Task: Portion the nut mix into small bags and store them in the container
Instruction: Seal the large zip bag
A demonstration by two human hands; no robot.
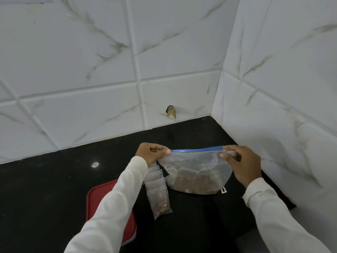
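A large clear zip bag (197, 172) with a blue seal strip hangs above the black counter, with brown nut mix at its bottom. My left hand (151, 152) pinches the left end of the seal, and my right hand (240, 161) pinches the right end. A row of several small clear bags (158, 190) lies overlapped on the counter below my left hand. The nearest small bag (162, 207) has nuts in it. A red container lid (102, 194) lies under my left forearm, partly hidden by the sleeve.
The black counter (54, 179) runs into a corner of white marble-patterned wall tiles (91, 70) at the back and right. One tile has a chipped hole (171, 111). A small white clip (223, 189) lies below the big bag.
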